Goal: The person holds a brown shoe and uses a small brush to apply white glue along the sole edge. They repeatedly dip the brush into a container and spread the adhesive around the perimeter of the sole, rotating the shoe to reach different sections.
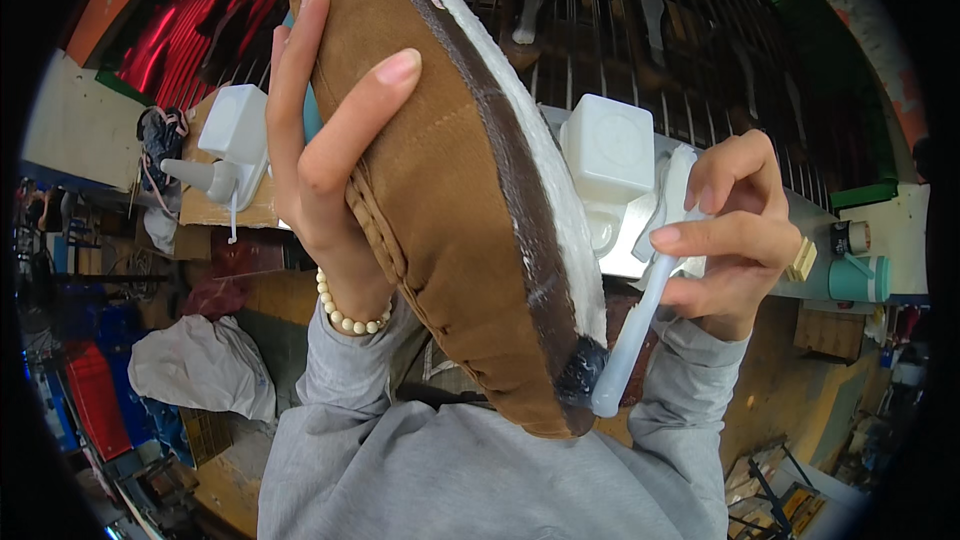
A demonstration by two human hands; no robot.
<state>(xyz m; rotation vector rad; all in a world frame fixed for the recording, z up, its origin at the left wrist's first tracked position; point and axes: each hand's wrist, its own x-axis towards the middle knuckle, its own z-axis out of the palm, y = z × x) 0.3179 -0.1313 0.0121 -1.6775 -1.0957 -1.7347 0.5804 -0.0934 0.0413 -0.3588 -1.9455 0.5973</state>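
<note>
A brown suede shoe (pixel 430 170) is held up tilted in front of me, its underside edge facing right. A dark brown band and a white strip run along that edge. My left hand (pixel 335 130) supports it from the left, thumb and fingers spread along the suede; part of the hand is hidden behind it. In my right hand (pixel 730 235), a whitish translucent brush (pixel 640 325) like a toothbrush is pinched between thumb and fingers. Dark bristles at its lower end touch the dark band near the shoe's lower tip.
Behind the shoe, a rack of metal bars (pixel 690 90) carries dark shoe-shaped pieces. A white square container (pixel 610 145) stands left of my right hand. Another white container (pixel 235 123) and a grey nozzle-like part (pixel 195 175) are at left. A mint-green mug (pixel 858 278) sits at far right.
</note>
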